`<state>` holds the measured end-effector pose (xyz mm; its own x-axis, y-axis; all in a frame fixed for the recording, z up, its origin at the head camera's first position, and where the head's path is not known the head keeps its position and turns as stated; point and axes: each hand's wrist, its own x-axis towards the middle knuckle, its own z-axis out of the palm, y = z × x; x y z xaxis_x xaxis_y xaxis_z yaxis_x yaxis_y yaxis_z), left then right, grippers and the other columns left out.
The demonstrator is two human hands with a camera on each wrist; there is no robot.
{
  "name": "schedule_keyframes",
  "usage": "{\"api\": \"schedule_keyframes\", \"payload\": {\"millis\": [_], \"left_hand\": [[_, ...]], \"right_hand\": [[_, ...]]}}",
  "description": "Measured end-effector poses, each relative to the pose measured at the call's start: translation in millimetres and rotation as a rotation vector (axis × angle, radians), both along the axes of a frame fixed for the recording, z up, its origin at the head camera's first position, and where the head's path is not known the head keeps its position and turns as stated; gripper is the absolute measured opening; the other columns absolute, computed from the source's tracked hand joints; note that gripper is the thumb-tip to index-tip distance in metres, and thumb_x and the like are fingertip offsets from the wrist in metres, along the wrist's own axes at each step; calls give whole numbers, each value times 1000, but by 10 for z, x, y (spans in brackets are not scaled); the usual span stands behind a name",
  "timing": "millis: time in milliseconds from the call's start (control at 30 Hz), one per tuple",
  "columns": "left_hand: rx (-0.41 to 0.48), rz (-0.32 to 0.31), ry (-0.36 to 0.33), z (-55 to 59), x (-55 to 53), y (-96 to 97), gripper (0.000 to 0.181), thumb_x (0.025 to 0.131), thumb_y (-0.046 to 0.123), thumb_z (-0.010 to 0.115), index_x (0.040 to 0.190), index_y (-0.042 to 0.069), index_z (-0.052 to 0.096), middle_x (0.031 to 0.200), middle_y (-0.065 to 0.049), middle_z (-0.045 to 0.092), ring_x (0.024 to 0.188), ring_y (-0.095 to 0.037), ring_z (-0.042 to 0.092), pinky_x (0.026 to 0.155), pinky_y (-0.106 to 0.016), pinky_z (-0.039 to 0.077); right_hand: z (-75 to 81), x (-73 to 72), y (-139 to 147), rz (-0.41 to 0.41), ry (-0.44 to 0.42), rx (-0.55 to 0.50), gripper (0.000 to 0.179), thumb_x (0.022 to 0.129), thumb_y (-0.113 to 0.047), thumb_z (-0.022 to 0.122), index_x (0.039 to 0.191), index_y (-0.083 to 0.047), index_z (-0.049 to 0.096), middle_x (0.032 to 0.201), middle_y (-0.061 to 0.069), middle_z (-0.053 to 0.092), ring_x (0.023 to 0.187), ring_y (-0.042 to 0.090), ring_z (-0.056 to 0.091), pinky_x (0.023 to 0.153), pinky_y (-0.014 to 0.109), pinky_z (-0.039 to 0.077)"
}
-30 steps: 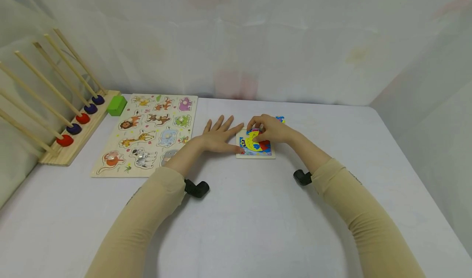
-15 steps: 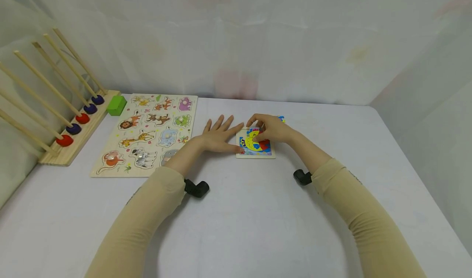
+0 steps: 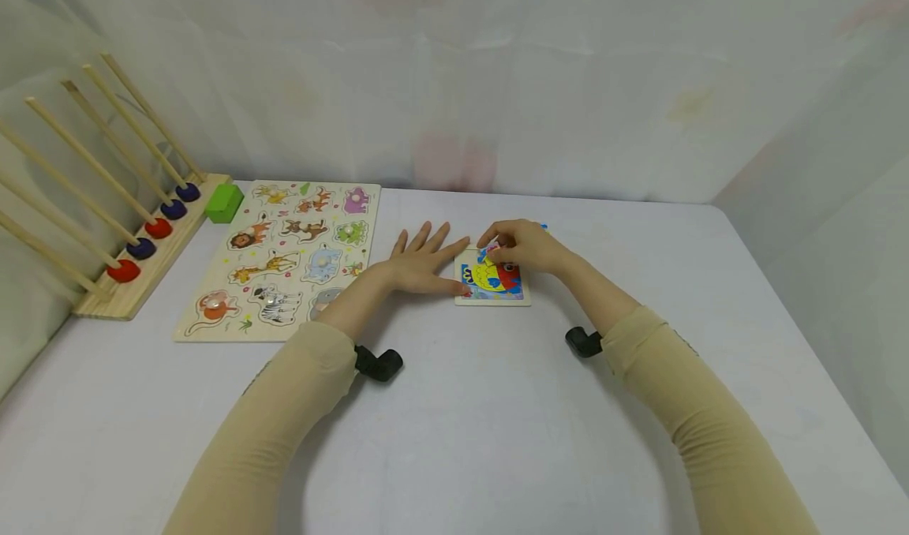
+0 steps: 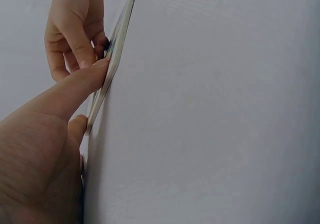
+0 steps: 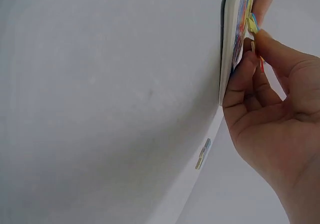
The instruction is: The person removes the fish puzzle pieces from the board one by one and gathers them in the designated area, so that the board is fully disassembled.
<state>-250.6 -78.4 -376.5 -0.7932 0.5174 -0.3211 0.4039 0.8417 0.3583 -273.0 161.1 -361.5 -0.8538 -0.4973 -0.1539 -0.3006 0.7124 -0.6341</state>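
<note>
Pinching a small puzzle piece (image 5: 252, 24) between thumb and fingertips of the right hand (image 3: 524, 245), just over the far part of the puzzle board (image 3: 493, 302); closing the grip narrowly, with only the piece in the gap. Tilting that piece up off the picture, showing yellow, blue and red in the right wrist view; not making out any remaining contact with the board. Shifting since half a second ago: moving the thumb from the yellow middle of the picture toward the far edge, now showing a slanted bit of yellow at the tips. Reading this as a piece out of its seat, so judging the picture incomplete for now. Keeping the left hand (image 3: 419, 269) unmoved, bracing the board's left edge with straight, spread fingers, clasping nothing. Leaving a loose piece (image 3: 544, 226) on the table (image 3: 497, 424) beyond the right hand, mostly hidden in the head view. Noting farther out, leftward: animal board (image 3: 277, 334), green block (image 3: 224, 203), rod stand (image 3: 135, 301) with beads (image 3: 124, 271).
</note>
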Motion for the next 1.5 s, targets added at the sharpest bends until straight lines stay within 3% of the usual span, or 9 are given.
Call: {"api": "schedule_keyframes", "payload": {"millis": [133, 333, 700, 1000, 1133, 1267, 1500], "left_hand": [[2, 5, -8, -18, -9, 5, 94, 84, 77, 50, 158, 41, 5, 168, -1, -16, 154, -32, -24, 120, -63, -19], [0, 13, -13, -39, -9, 15, 92, 85, 76, 49, 157, 43, 3, 168, 1, -18, 154, -31, -25, 120, -62, -19], [-20, 26, -10, -83, -30, 43, 90, 85, 73, 52, 156, 46, 3, 167, 5, -20, 153, -27, -29, 120, -60, -20], [-18, 27, -6, -63, -24, 36, 91, 86, 73, 52, 157, 45, 2, 167, 4, -19, 153, -28, -27, 120, -60, -20], [-17, 31, -11, -68, -26, 35, 91, 85, 73, 52, 156, 45, 2, 167, 5, -20, 153, -27, -28, 120, -60, -20], [-16, 35, -9, -71, -27, 31, 91, 85, 73, 52, 157, 45, 2, 167, 4, -19, 153, -28, -28, 121, -60, -20], [33, 24, 14, -34, -9, 8, 90, 87, 72, 50, 158, 40, 6, 169, -1, -12, 155, -32, -20, 121, -62, -16]], "right_hand": [[27, 0, 5, -73, -35, -52, 25, 95, -22, 65, 119, -18, 67, 90, 4, 58, 83, 21, 55, 72, 24, 47], [122, 3, 39, -205, -73, -223, 27, 94, -26, 68, 118, -12, 65, 92, 5, 59, 80, 23, 62, 71, 25, 58], [209, -113, 324, -363, -47, -385, 29, 93, -23, 69, 119, -10, 66, 94, 2, 66, 96, 35, 68, 77, 22, 59], [192, -199, 632, -520, -76, -475, 34, 98, -13, 59, 130, -2, 60, 97, 0, 54, 76, 4, 65, 73, 11, 56], [185, -220, 734, -585, -112, -488, 37, 99, -9, 57, 134, 0, 57, 99, 1, 51, 72, 0, 63, 71, 10, 55], [152, -239, 806, -628, -139, -436, 38, 98, -9, 57, 135, 0, 56, 100, 0, 54, 70, -1, 60, 69, 10, 54], [84, -253, 910, -678, -198, -401, 42, 96, -7, 61, 135, 5, 53, 86, -6, 61, 64, -1, 62, 63, 12, 55]]}}
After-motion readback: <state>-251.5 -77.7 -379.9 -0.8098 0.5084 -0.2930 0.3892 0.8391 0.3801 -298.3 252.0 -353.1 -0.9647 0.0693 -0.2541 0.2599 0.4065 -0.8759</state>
